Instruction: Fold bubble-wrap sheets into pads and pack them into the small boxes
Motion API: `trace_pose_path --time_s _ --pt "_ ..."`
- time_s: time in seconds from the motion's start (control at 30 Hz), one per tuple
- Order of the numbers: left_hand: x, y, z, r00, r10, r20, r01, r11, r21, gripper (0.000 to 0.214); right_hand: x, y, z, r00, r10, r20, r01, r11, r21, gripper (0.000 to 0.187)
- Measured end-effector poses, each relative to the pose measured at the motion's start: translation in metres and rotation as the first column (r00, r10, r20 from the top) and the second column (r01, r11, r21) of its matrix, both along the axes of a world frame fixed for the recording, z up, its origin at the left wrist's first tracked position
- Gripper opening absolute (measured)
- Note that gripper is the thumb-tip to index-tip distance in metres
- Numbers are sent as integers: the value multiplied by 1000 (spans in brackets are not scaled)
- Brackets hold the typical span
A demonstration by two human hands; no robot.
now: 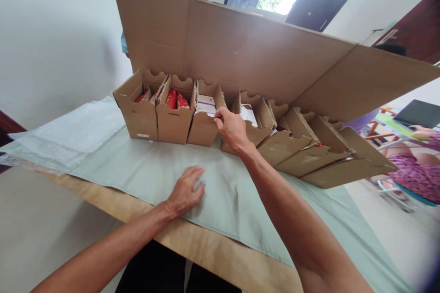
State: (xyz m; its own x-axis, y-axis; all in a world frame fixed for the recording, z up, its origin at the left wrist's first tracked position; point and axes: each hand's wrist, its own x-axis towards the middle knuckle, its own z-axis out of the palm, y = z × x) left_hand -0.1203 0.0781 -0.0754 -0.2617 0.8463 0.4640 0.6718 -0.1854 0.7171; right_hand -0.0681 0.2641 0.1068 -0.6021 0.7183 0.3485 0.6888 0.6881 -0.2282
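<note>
A row of small open cardboard boxes stands on a pale green cloth (144,169). The two leftmost boxes (139,112) (173,116) hold red packets. The third box (204,119) holds a white carton with a purple stripe. My right hand (232,128) pinches the near right corner of that third box, fingers closed on its rim. My left hand (187,190) rests on the cloth nearer to me, fingers curled down and holding nothing. Further right, several boxes (309,151) lean over, tipped towards the right.
A large flat cardboard sheet (240,50) stands behind the boxes as a screen. Bubble wrap (68,135) lies on the table's left end. The wooden table edge (213,252) runs close to me. A person's head shows above the sheet, and another person sits at the right.
</note>
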Motion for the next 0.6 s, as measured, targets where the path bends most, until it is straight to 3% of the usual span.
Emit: trace_pose_path --time_s 0.13,0.23,0.33,0.4,0.47,0.53,0.6 --pt "-11 0 10 966 234 112 -248 959 140 52 43 -28 -5 999 28 -24 -29 1000 -11 15" --pt "-24 -1 17 894 376 245 -432 868 246 56 102 -63 -15 982 98 -162 -106 993 -44 14" --pt "-41 -3 19 826 447 342 -534 816 223 61 172 -98 -22 944 108 -311 -140 987 -82 15" --pt "-48 -6 20 813 460 358 -542 822 175 63 219 -113 -23 915 38 -401 -85 991 -101 13" --pt "-44 -10 25 832 424 357 -492 862 123 63 261 -122 -23 858 -87 -507 47 995 -92 9" --pt "-30 -17 34 867 339 365 -383 923 51 63 299 -126 -24 736 -213 -643 187 976 -109 7" --pt "-7 -25 44 893 221 392 -230 973 -24 65 334 -131 -31 596 -306 -743 224 951 -212 24"
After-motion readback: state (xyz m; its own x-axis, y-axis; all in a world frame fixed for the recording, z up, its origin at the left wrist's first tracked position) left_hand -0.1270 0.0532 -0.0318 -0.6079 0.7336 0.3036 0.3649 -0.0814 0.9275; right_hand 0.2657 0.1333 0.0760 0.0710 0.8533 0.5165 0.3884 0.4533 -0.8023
